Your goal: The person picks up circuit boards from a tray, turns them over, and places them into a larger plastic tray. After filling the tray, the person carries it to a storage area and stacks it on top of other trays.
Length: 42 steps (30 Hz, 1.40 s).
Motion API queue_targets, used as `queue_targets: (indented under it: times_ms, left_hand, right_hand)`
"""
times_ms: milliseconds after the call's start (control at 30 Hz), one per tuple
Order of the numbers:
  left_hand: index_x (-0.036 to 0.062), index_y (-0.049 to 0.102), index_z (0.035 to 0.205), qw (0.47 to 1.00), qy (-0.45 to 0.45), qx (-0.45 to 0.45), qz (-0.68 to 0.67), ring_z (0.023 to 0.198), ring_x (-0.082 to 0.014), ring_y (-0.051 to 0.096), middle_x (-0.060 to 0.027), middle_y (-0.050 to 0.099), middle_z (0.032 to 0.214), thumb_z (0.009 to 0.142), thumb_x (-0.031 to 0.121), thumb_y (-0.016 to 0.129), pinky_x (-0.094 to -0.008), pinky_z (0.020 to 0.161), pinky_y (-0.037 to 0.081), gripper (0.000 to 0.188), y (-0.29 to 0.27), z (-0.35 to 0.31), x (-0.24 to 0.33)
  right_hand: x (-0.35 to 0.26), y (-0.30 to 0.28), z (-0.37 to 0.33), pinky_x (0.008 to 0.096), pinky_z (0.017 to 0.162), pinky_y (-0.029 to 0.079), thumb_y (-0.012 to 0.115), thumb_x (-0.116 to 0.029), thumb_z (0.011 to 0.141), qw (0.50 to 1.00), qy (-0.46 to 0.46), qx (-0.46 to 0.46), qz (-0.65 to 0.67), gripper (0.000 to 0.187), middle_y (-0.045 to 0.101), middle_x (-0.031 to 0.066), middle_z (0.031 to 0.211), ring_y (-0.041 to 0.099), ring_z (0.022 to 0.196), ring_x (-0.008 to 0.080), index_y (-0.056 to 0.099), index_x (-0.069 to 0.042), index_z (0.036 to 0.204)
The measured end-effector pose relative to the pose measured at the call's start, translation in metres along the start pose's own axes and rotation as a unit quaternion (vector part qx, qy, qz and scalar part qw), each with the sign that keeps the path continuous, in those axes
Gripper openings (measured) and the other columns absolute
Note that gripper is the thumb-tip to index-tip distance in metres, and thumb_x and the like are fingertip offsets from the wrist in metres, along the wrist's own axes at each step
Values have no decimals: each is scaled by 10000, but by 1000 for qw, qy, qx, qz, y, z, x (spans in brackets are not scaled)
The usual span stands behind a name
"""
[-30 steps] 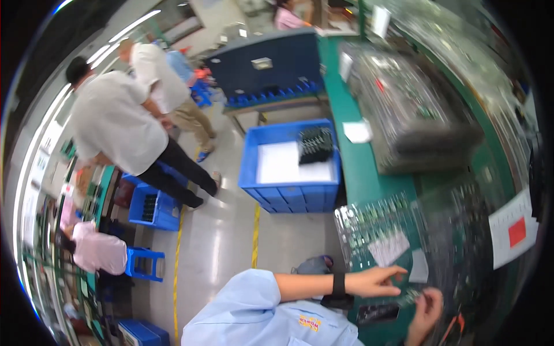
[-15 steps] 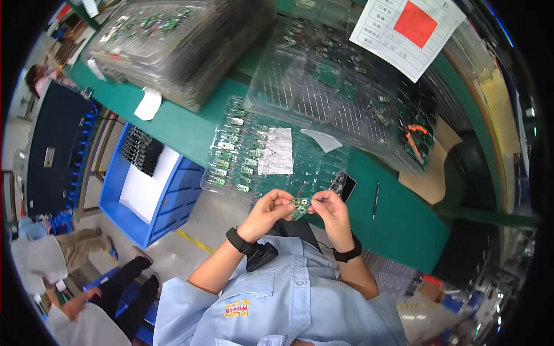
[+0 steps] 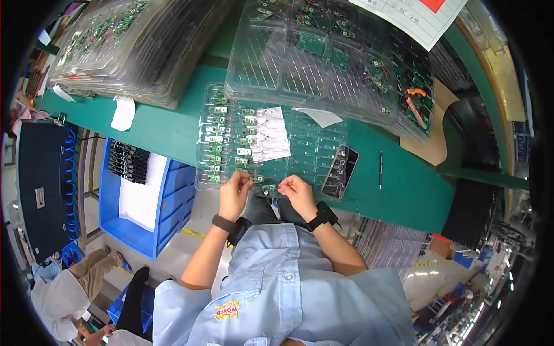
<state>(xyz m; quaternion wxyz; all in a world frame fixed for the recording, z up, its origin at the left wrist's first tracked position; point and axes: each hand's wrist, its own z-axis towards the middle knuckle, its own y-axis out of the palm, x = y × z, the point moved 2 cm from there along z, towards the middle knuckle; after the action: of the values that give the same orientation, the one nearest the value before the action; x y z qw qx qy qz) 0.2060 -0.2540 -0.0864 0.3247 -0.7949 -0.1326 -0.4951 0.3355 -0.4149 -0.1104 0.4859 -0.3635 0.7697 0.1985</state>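
Observation:
At the near edge of a clear plastic tray (image 3: 311,138), my left hand (image 3: 232,196) is closed in a pinch, its fingertips against a small green circuit board (image 3: 257,179). My right hand (image 3: 298,194) is also pinched, with its fingertips beside another small green board piece (image 3: 269,187); what they grip is too small to make out. Rows of similar small boards with thin wires (image 3: 215,139) fill the tray's left part. A white paper slip (image 3: 271,135) lies over the tray's middle, and a phone-like dark object (image 3: 339,173) is at its right end.
Stacked clear trays of boards (image 3: 311,75) stand behind, with orange-handled pliers (image 3: 415,106) on top. Another tray stack (image 3: 127,63) is at the far left. A pen (image 3: 381,170) lies on the green table (image 3: 404,196). Left of the table sits a blue crate (image 3: 179,196); people are at lower left.
My hands have moved left and apart, from holding one small board together to pinching separately over the tray's near edge. The head view has shifted too.

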Motion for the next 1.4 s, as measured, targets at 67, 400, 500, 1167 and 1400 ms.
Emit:
queue_targets:
  times_ms: [67, 400, 500, 1167, 1400]
  left_hand:
    - [19, 597, 956, 999, -2, 28, -36, 656, -182, 651, -113, 671, 767, 827, 35, 657, -302, 586, 499, 142, -4, 2, -5]
    - [37, 623, 957, 992, 96, -3, 83, 726, -194, 619, -80, 643, 786, 816, 70, 671, -315, 677, 450, 152, 18, 24, 15]
    - [59, 634, 950, 958, 210, 6, 197, 749, -237, 592, -75, 622, 798, 795, 86, 681, -345, 728, 419, 164, 23, 29, 18]
    - [95, 639, 990, 907, 305, -40, 289, 912, -242, 531, -53, 566, 971, 738, 118, 699, -384, 832, 376, 261, 33, 25, 39]
    - [109, 601, 1138, 812, 419, -127, 386, 1042, -215, 503, -54, 531, 1137, 784, 254, 660, -403, 888, 378, 387, 50, -3, 22]
  right_hand:
    - [-11, 4, -3, 273, 625, 534, 581, 6, 863, 992, -51, 32, -110, 31, 654, 96, 780, 669, 708, 154, 564, 17, 886]
    - [-12, 1, -7, 280, 574, 505, 612, 5, 838, 973, -92, 109, -184, 103, 649, 109, 874, 656, 649, 190, 565, -1, 930]
    - [-22, 0, -12, 310, 577, 505, 619, 7, 822, 959, -94, 129, -235, 176, 636, 101, 927, 646, 670, 213, 582, -22, 992]
    - [-50, -27, 17, 326, 769, 395, 669, -136, 749, 747, -352, 22, -564, 212, 570, -14, 802, 528, 848, 175, 697, -130, 958]
    - [-63, -25, 6, 349, 806, 398, 606, -138, 784, 766, -332, 2, -551, 200, 574, 42, 914, 523, 908, 215, 678, -122, 970]
